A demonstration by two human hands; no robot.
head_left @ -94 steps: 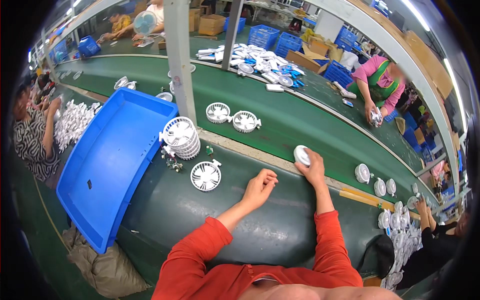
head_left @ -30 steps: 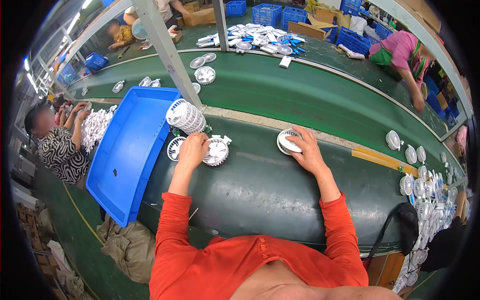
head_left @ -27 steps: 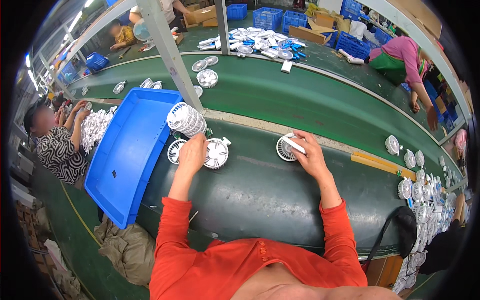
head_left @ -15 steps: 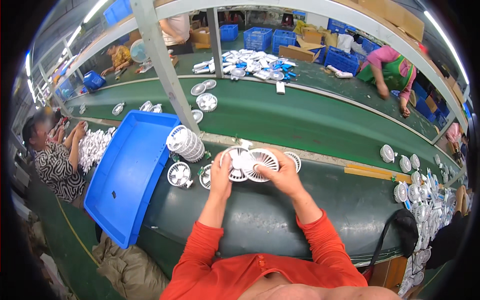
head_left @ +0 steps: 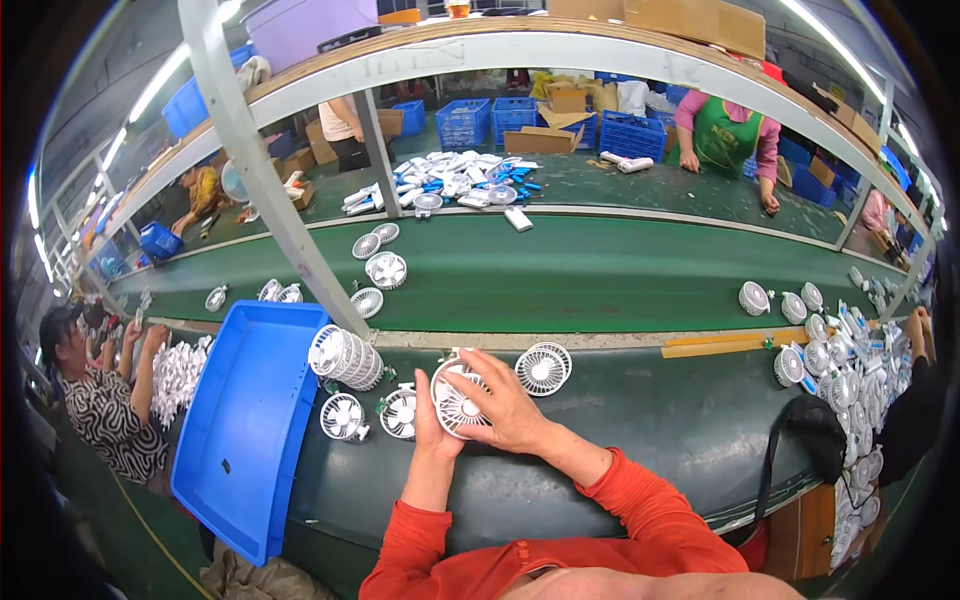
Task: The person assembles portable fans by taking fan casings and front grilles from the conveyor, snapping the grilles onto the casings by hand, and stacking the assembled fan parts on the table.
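Note:
My left hand [head_left: 434, 428] is closed around the left side of a small white fan head [head_left: 460, 405]. Across its right side and front, my right hand [head_left: 512, 408] presses with fingers above and thumb below. A ribbed round grille shows between them on the fan head's front; its rim is partly covered. Just right of my hands lie round white grille covers [head_left: 542, 371], overlapping. To the left, a fan head with bare blades [head_left: 342, 416] and another bladed fan head [head_left: 398, 411] rest on the dark green work surface [head_left: 620, 420]. Behind them stands a stack of white fan parts [head_left: 346, 357].
A blue tray [head_left: 235, 430] stands at the left. Beyond runs a green conveyor belt [head_left: 540, 275] carrying fan heads [head_left: 386, 270]. White and blue handles [head_left: 460, 180] are heaped farther back. At right lie assembled fans [head_left: 845, 385] and a black bag [head_left: 808, 440]. Co-workers sit and stand around.
The loose grille cover in my right hand has come onto the fan head in my left. Both hands are now pressed together around it. The view has shifted.

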